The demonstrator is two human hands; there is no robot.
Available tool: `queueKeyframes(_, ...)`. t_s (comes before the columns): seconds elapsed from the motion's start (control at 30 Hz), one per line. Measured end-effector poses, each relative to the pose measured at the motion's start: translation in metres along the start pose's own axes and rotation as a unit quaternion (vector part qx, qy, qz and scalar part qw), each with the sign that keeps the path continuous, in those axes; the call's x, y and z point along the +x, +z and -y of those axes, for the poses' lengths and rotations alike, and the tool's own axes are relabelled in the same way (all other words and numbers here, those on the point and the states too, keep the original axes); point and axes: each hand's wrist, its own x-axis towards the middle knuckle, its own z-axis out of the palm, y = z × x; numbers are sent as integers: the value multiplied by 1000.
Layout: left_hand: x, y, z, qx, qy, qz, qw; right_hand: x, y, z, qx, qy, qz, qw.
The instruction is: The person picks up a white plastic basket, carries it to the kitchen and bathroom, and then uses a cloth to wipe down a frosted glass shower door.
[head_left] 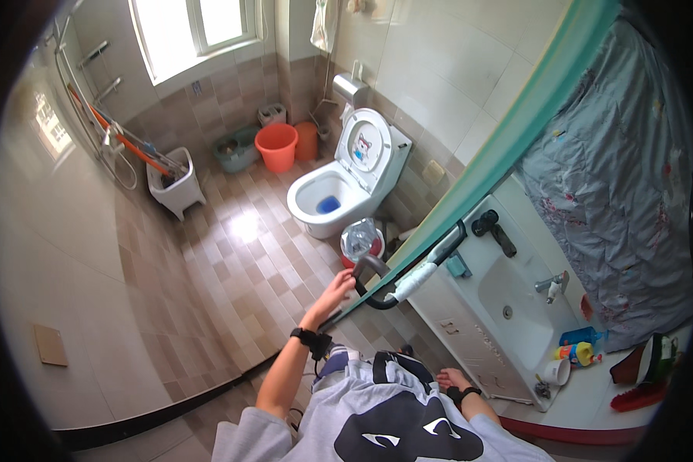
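Note:
My left hand (pixel 339 287) reaches forward and touches the near end of a black curved door handle (pixel 371 264). Whether its fingers close around the bar is not clear. The handle belongs to a glass door (pixel 514 98), seen nearly edge-on with a teal tint. White wrapping (pixel 414 281) covers part of the bar on the door's other side. Low at my right side hangs my right hand (pixel 453 379), holding nothing, its fingers slightly apart. It is nearest to a white washbasin cabinet (pixel 468 341).
Beyond the door stands a toilet (pixel 329 199) with its lid up, beside a lined waste bin (pixel 361 239). Orange buckets (pixel 276 147) and a mop tub (pixel 176 187) line the far side. Bottles (pixel 577 353) and a cup (pixel 556 372) sit by the washbasin (pixel 520 277). A dark floor sill (pixel 208 398) crosses below.

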Motion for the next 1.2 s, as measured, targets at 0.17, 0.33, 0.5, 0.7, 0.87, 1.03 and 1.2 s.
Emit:
queueKeyframes(0.17, -28, 5, 49, 98, -73, 58, 991, 16, -16, 2, 20, 2, 36, 999)
queueKeyframes(0.33, -49, 40, 62, 66, -17, 20, 997, 9, -41, 24, 2, -53, 40, 998)
queueKeyframes(0.5, -69, 85, 51, 27, -2, -40, 999, -6, -103, 29, -22, -67, 25, 997)
queueKeyframes(0.7, -72, 107, 140, 82, -29, -228, 970, 9, -177, -19, 0, -118, 48, 992)
queueKeyframes(0.87, -138, 123, 243, 85, -244, -89, 962, 12, -227, -74, 44, -105, 52, 992)
queueKeyframes(1.03, -162, 164, 253, 168, -349, -45, 921, 73, -277, -147, 107, -109, 109, 982)
queueKeyframes(1.2, -160, 197, 225, 234, -337, -62, 910, 73, -274, -106, 280, -122, 108, 946)
